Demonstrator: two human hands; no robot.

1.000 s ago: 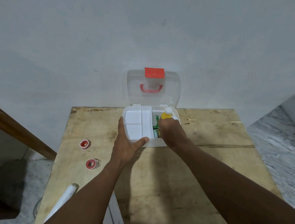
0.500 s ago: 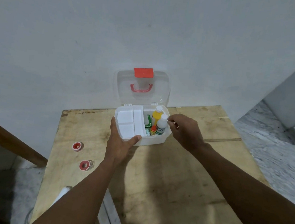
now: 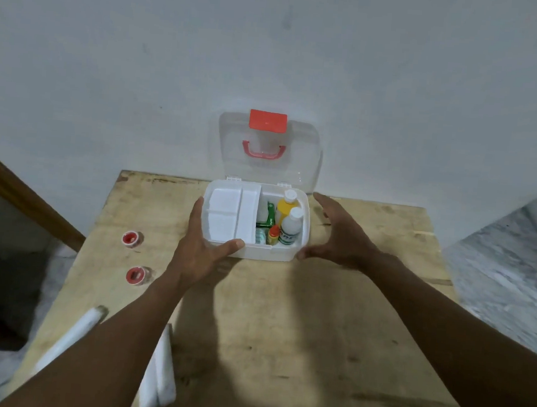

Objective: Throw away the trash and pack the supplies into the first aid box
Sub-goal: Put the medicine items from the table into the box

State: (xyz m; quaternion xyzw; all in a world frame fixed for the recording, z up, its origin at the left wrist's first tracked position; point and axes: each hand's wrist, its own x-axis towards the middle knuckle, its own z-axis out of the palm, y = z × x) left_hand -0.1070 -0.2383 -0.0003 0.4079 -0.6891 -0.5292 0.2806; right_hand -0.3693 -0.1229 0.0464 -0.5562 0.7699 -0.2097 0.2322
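head view: left hand [image 3: 202, 256] fingers grip first aid box [image 3: 257, 253], right hand [image 3: 338, 237] fingers spread; three bottles [image 3: 291, 226] inside, two tape rolls [image 3: 131, 239] outside

Glossy white plastic box [image 3: 257, 252], clear plastic lid [image 3: 299, 160] — scuffed, stained matt wooden table [image 3: 282, 333]
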